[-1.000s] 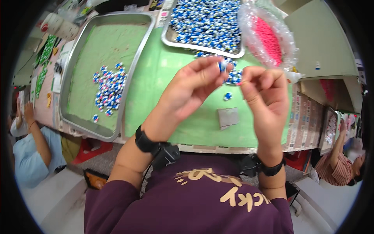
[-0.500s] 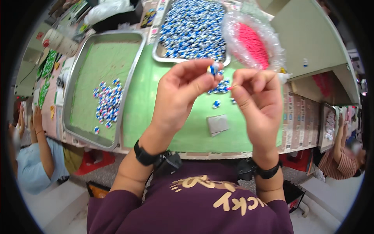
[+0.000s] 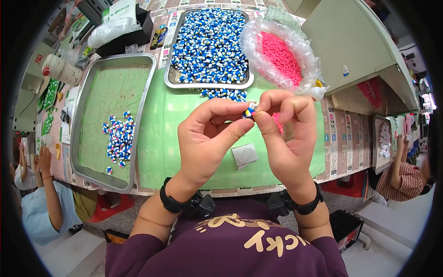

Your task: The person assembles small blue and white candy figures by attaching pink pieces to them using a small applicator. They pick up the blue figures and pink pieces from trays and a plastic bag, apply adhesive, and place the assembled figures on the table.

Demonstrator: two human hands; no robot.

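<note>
My left hand (image 3: pixel 207 131) pinches a small blue-and-white piece with a yellow spot (image 3: pixel 249 111) between thumb and fingertips. Close against it, my right hand (image 3: pixel 290 134) has thumb and forefinger pressed together on a tiny pink piece (image 3: pixel 254 114), which meets the blue-and-white one. The pink piece is mostly covered by the fingertips. Beyond my hands, a loose row of blue-and-white pieces (image 3: pixel 224 94) lies on the green mat (image 3: pixel 184 166). Some pink pieces (image 3: pixel 278 122) show behind my right fingers. A small pale square block (image 3: pixel 244 155) rests between my wrists.
A metal tray (image 3: pixel 210 86) full of blue-and-white pieces stands at the back. Beside it, a clear plastic bag (image 3: pixel 310 69) holds many pink pieces. The left metal tray (image 3: pixel 150 69) contains a cluster of blue, white and pink pieces (image 3: pixel 121 141). A grey cabinet (image 3: pixel 350 51) rises at right.
My hands were apart and have come together, bringing the pink piece to the blue-and-white one. The whole view has shifted slightly.
</note>
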